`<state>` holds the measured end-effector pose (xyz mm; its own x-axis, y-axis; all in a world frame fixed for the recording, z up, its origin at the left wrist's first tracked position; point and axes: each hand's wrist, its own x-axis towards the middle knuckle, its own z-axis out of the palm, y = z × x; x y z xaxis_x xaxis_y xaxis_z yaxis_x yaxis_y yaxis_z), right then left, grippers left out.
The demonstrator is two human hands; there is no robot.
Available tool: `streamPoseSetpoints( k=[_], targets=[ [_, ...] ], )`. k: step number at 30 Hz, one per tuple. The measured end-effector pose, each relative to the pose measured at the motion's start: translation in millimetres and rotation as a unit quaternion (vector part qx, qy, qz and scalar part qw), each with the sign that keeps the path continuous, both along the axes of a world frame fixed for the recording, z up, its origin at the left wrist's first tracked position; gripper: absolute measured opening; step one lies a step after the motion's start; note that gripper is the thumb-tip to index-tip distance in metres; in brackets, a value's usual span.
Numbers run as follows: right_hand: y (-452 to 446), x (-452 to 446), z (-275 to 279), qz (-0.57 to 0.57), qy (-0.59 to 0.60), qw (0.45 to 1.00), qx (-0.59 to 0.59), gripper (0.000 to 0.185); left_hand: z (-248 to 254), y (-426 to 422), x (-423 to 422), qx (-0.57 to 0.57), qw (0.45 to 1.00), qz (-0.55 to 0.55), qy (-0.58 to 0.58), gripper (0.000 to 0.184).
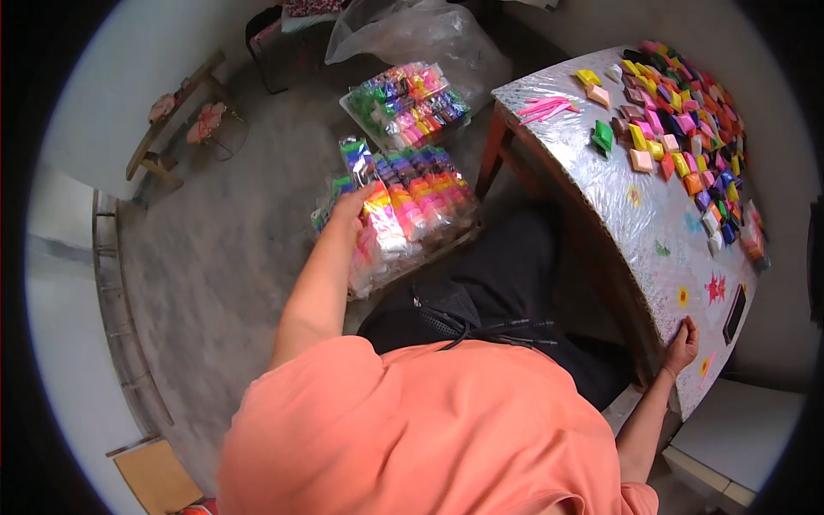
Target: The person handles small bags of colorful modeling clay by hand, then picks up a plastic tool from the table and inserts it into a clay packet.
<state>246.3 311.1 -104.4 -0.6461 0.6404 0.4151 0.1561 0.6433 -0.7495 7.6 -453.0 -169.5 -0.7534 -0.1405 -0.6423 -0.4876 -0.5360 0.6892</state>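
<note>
My left hand [348,211] is closed on the edge of a long clear pack of coloured clay [384,225], its sections running from green and blue to orange, pink and white. The pack is tilted above a low pile of similar clay packs [433,193] beside my knee. On the near end of the table, my right hand [682,347] rests at the edge with its fingers loosely extended and nothing visible in them. A dark phone [735,314] lies just beyond those fingers.
Many small coloured clay packets [669,129] are heaped on the plastic-covered table [614,202], with pink strips [547,109] at its far corner. A second stack of packs [408,103] stands on the floor by a clear plastic bag [421,39]. A wooden bench [176,112] is at left.
</note>
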Motion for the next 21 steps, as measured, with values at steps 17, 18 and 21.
streamPoseSetpoints(
  k=[17,18,21],
  targets=[
    [-12,1,7,-0.002,0.012,1.0,0.009,0.018,-2,33,30,-0.74,0.663,-0.101,0.051,0.038],
    [-13,0,8,-0.002,0.01,1.0,0.012,0.018,-7,40,40,-0.761,0.633,-0.091,0.108,0.037],
    [-18,0,12,0.0,0.01,1.0,0.01,0.018,-18,66,62,-0.755,0.601,-0.111,0.24,0.029]
  ],
)
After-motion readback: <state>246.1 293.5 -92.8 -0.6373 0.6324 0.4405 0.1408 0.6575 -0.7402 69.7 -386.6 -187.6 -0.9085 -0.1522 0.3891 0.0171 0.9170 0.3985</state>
